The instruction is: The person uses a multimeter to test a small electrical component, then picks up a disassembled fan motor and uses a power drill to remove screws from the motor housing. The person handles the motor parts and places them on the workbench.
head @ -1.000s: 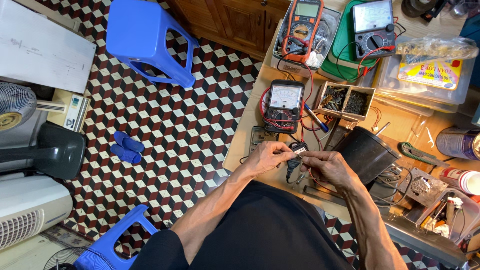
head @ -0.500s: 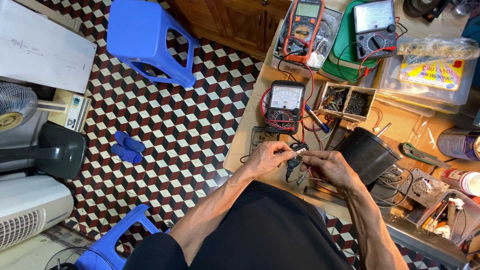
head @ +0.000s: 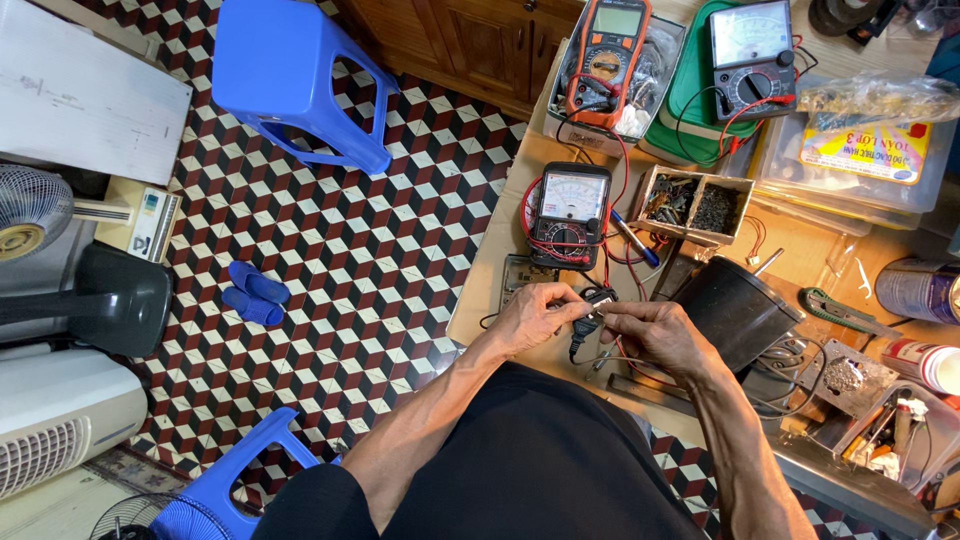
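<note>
Patterned red-and-white floor tiles [head: 380, 260] border a cluttered wooden workbench [head: 500, 250], where the left hand [head: 535, 318] and right hand [head: 655, 335], barely shifted from a second ago, keep pinching a small black part [head: 592, 312] at the bench's near edge, at 6 o'clock from the analog multimeter [head: 568, 215]. Fingers hide most of the part, so its kind stays unclear, and the black cylinder [head: 735, 310] at 3 o'clock masks the wiring behind.
</note>
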{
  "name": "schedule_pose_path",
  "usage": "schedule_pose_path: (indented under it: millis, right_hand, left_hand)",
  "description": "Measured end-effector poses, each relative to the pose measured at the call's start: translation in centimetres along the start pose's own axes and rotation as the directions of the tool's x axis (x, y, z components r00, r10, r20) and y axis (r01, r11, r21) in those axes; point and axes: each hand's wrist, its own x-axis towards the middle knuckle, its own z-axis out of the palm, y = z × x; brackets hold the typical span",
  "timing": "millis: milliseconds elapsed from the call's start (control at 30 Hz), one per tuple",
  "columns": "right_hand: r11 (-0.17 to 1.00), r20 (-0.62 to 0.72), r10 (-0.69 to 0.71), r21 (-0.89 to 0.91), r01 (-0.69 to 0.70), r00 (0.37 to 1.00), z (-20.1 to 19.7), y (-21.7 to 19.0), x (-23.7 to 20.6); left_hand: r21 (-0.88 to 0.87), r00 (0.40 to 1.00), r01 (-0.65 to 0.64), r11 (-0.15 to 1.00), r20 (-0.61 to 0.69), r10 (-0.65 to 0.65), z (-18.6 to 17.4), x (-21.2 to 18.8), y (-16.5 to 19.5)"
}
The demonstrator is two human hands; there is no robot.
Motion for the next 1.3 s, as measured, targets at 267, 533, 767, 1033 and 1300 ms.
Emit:
schedule_pose_path:
  millis: [267,533,767,1033,1300]
  right_hand:
    - [0.999,-0.020,0.037,0.031,-0.036,0.999,0.2,-0.6,0.2]
    - [0.968,-0.179,-0.067,-0.251,0.020,0.982,1.5,-3.1,1.7]
    - [0.735,-0.236,-0.370,-0.665,0.128,0.899,4.1,-6.6,9.9]
    - [0.506,-0.165,-0.203,-0.862,-0.040,0.965,4.9,-8.2,15.0]
    - [0.326,-0.064,-0.063,-0.945,-0.040,0.996,5.3,-10.3,16.2]
  left_hand:
    - [0.052,1.000,-0.001,0.999,-0.007,0.002,-0.7,0.0,0.4]
    - [-0.049,0.991,0.028,0.998,-0.132,-0.034,-0.6,-0.5,-2.5]
    - [-0.127,0.972,0.040,0.991,-0.224,-0.067,-1.1,-2.7,-5.2]
    - [-0.180,0.973,0.064,0.982,-0.207,-0.101,-0.6,-4.1,-5.3]
    - [-0.212,0.971,0.039,0.976,-0.224,-0.088,-0.3,-4.3,-5.5]
